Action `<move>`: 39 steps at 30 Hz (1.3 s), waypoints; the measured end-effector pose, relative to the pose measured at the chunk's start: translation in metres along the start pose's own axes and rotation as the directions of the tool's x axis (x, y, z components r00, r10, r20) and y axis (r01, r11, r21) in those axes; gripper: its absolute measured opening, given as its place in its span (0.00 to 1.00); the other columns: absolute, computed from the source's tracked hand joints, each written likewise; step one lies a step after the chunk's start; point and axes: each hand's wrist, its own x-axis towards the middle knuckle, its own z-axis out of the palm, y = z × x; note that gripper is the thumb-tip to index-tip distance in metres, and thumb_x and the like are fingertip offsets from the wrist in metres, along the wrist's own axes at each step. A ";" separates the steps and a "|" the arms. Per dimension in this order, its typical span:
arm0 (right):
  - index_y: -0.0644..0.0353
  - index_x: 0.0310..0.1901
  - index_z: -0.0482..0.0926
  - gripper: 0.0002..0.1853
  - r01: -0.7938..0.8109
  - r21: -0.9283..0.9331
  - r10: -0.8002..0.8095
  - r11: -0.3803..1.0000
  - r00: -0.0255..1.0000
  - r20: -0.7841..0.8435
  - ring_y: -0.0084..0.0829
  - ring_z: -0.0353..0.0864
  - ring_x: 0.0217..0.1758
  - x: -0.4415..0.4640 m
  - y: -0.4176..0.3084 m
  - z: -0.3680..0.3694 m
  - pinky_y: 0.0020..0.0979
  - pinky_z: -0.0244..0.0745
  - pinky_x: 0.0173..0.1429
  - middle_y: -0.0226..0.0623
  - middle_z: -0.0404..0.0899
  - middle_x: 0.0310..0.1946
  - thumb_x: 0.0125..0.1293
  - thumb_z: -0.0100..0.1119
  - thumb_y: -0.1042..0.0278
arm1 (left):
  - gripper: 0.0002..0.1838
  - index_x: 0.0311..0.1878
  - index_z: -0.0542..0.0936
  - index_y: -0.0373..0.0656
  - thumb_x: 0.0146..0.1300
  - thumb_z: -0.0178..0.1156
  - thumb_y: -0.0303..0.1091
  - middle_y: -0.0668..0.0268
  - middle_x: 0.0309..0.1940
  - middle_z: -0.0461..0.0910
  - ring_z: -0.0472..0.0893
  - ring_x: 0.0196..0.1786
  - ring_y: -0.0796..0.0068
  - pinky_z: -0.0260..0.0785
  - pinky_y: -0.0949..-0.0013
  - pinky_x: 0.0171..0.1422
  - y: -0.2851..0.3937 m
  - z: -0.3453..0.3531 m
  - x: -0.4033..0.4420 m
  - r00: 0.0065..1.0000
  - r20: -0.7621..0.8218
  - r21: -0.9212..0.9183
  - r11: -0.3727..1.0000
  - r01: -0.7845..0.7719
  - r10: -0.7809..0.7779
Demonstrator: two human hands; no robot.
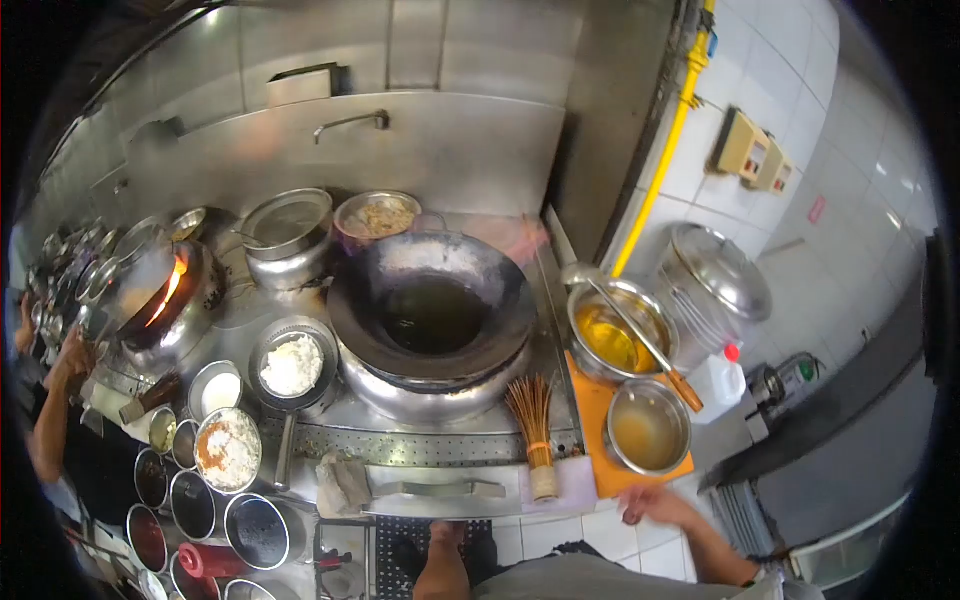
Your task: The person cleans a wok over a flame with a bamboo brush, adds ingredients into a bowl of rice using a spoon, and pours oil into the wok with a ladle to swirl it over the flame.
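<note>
At far left, well apart from the person's own fingers, another person's hand (76, 355) is beside a wok with an orange flame (168, 290). Next comes a steel bowl (258, 455) of white powder with an orange-brown patch, then a round strainer (262, 350) holding a lumpy white heap. A crumpled grey cloth (343, 485) lies on the counter edge, left of and beyond the left hand (447, 533). That hand is low, past the counter's front edge; its fingers are too foreshortened to tell whether they are apart or together. Farther beyond them sits a broad, blackened wok (360, 310) with dark, glossy liquid. A bamboo brush (541, 455) lies left of the right hand's fingers, bristles pointing away.

The right hand (655, 503) is near the orange board (590, 465); its fingers look bent but blurred, so I cannot tell whether they are apart. Just beyond them, on the board, is a shiny small bowl (683, 420) of cloudy, tan liquid. Farther out, a larger bowl (655, 312) contains clear golden liquid, crossed by an orange-handled ladle (640, 338). A white jug (722, 382), red-capped, stands beyond and right of those fingers.
</note>
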 end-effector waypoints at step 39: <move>0.63 0.48 0.66 0.15 0.046 0.575 -0.156 0.817 0.977 0.143 0.20 0.68 0.20 0.098 -0.257 0.086 0.22 0.63 0.17 0.29 0.68 0.24 0.59 0.53 0.76 | 0.08 0.36 0.78 0.40 0.63 0.56 0.35 0.65 0.26 0.76 0.74 0.27 0.76 0.66 0.68 0.29 0.112 -0.135 -0.344 0.809 -0.587 0.598 0.669 0.440 -0.007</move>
